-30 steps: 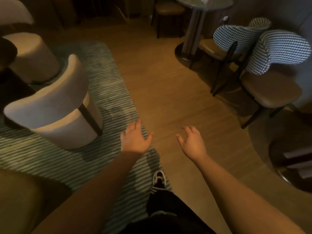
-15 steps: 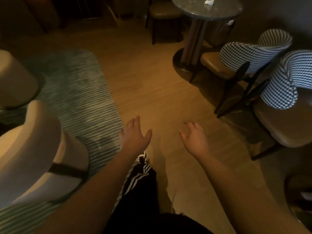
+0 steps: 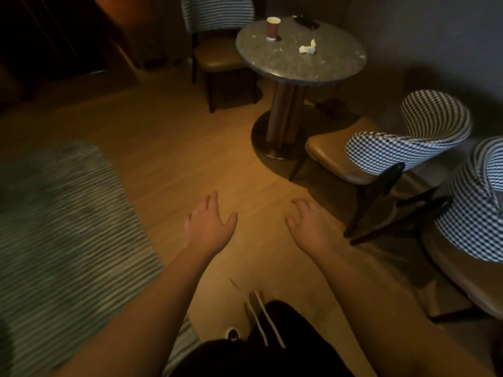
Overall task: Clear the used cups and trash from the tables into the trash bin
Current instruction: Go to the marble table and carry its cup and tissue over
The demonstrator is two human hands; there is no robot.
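Swinging into full view now, the round tabletop (image 3: pixel 300 68) at far right reveals a paper cup (image 3: pixel 273 28) and crumpled napkin (image 3: pixel 308 47), where a moment ago only its near edge showed. Left hand (image 3: pixel 209 227) and right hand (image 3: pixel 310 227) hang open, empty, well short of it. No trash bin visible yet.
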